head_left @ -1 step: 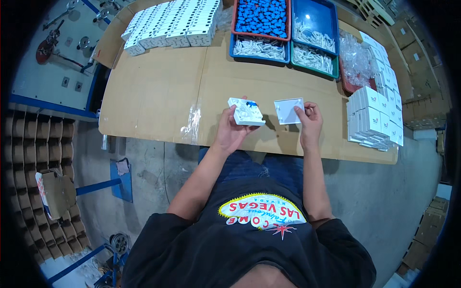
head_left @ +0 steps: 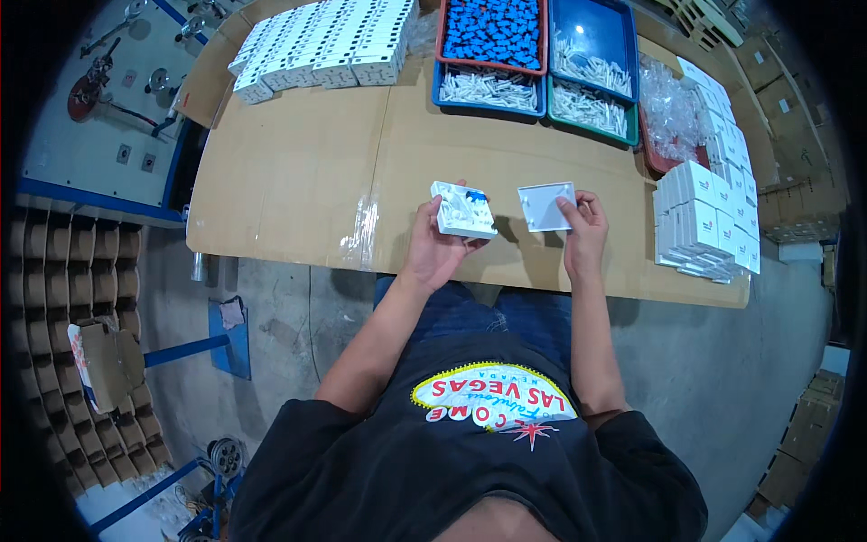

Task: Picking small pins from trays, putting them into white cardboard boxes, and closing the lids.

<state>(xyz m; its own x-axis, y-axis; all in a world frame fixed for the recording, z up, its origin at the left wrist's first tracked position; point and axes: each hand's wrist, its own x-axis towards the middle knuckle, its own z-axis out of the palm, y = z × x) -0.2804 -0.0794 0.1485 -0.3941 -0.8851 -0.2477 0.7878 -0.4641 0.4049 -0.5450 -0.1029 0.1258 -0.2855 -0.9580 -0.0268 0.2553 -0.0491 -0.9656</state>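
Note:
My left hand is closed on a white square plastic box, its open side facing up. Inside the box lie a blue piece and white or clear parts too small to make out. Apart from it, to the right, a flat white square cover with a low rim is pinched by its right edge between the thumb and fingers of my right hand. Both pieces are held above the near part of the cardboard-covered table, with a gap between them.
At the back left stand rows of white boxes. A red tray of blue pieces, a blue tray, a blue bin and a green tray of white pieces sit at the back. Clear plastic bags and stacked white covers are at the right.
The white box is turned slightly in my left hand. The cover in my right hand has shifted a little to the right and up.

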